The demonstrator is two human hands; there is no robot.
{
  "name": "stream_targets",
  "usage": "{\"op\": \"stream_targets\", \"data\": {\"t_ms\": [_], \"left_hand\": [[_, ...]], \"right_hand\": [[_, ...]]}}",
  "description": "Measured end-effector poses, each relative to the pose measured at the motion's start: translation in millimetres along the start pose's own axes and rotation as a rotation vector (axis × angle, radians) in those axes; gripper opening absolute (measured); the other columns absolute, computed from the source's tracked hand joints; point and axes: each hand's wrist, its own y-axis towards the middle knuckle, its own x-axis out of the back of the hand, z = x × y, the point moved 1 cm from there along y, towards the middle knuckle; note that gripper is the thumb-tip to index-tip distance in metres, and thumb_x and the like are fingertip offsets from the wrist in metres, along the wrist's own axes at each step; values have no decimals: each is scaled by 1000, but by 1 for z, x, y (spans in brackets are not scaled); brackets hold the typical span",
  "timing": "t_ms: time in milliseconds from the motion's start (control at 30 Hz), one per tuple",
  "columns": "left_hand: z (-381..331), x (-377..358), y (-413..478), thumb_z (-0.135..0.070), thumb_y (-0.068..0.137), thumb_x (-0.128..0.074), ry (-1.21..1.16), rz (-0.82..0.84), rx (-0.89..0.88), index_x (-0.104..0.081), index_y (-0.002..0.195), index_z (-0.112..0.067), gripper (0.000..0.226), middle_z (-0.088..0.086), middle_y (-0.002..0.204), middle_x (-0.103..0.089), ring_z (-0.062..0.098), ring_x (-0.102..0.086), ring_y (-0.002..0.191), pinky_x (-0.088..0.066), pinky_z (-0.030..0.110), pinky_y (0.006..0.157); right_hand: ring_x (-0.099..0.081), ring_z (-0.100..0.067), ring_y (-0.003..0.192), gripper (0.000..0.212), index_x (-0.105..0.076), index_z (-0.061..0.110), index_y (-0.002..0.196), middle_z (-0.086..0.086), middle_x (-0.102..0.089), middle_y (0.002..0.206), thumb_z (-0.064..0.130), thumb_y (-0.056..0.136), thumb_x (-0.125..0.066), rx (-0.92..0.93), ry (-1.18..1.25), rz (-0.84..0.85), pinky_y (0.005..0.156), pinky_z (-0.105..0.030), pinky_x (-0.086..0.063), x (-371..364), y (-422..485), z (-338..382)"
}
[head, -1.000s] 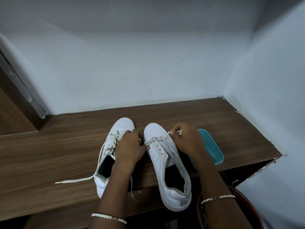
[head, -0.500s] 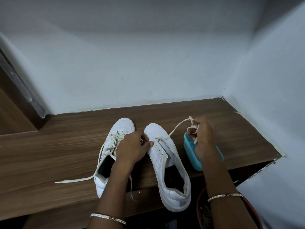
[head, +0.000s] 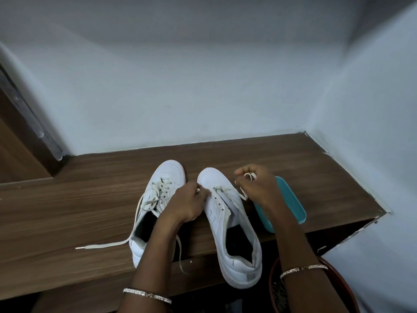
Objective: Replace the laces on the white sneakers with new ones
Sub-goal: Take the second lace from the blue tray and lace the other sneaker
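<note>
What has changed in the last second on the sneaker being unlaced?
The right hand pulled the lace out to the right from the right sneaker, then came back toward it; the lace now hangs slack from its fingers. The left hand kept holding that sneaker's front. The left sneaker and blue tray did not move.

Tabletop before me: dark brown wood-grain laminate, fitted into corner of room. Back wall plain, pale bluish white, meets tabletop along rough pale seam. Right wall same paint, closes corner on my right; tabletop edge there chipped (small pale flakes along joint). Near right corner of tabletop cut away in notch. On my left, brown wooden panel with grey metal strip slanting down its edge. Light soft, even, rather dim; dark under tabletop front edge.
</note>
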Motion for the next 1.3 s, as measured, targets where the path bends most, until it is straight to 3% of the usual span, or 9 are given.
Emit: {"op": "stream_targets", "data": {"t_ms": [100,233,400,567,700,833,1033,1200,1300], "left_hand": [[-8,14,-4,-23,98,-42,-251,-31,52,-64,92,-9,27,-10,81,-73,7,-55,63,-41,24,59],[-17,23,-12,-18,100,-33,-386,-4,101,-68,103,4,41,-17,42,-55,1,-37,36,-30,12,39],[-19,26,-11,-16,102,-37,-625,-40,112,-56,87,4,31,0,83,-77,6,-29,35,-29,18,38],[-19,21,-7,-15,102,-40,-732,1,55,-55,82,0,29,7,95,-77,10,-36,40,-33,24,46],[-21,17,-6,-17,103,-42,-849,21,9,-48,89,-6,19,13,103,-75,13,-35,43,-35,33,61],[-26,19,-7,-18,103,-45,-979,19,-34,-42,80,-11,24,18,107,-73,14,-34,46,-37,33,63],[-26,30,-12,-17,102,-49,-755,-135,-30,-61,103,-10,14,-2,74,-66,11,-39,47,-37,27,52],[-29,42,-17,-2,100,-35,-676,-217,-16,-62,112,-9,31,7,112,-69,10,-54,59,-40,17,47],[-32,54,-23,0,102,-31,-693,-220,-58,-60,116,-6,33,10,118,-65,10,-66,69,-46,19,49]], "right_hand": [[-68,-7,76,2,-78,26,76,12,-73,74,25,78,-76,31,-100,76,75,-31,-56,1,1,0],[-68,-10,75,3,-79,22,79,7,-74,75,24,79,-77,91,-236,151,75,-34,-58,2,0,-1],[-67,-12,71,8,-78,21,77,3,-72,71,27,82,-75,127,-285,170,71,-33,-54,0,5,-7],[-68,-13,74,25,-76,19,82,0,-73,76,43,81,-76,99,-271,262,68,-32,-52,-3,5,-10],[-71,-11,86,23,-73,25,98,7,-75,91,32,78,-82,63,-120,299,70,-24,-54,-3,4,-10],[-71,-14,92,36,-70,25,109,5,-74,100,20,76,-83,45,-36,299,82,-33,-60,-1,2,-9],[-66,-22,109,49,-53,28,137,1,-63,122,3,95,-56,32,103,191,95,-42,-55,9,5,-6],[-69,-17,102,63,-46,28,143,-3,-58,123,-13,97,-37,25,159,151,78,-35,-59,21,2,10],[-69,-17,103,70,-49,33,140,-4,-62,121,-18,91,-44,57,146,117,85,-40,-60,26,-4,20]]}}
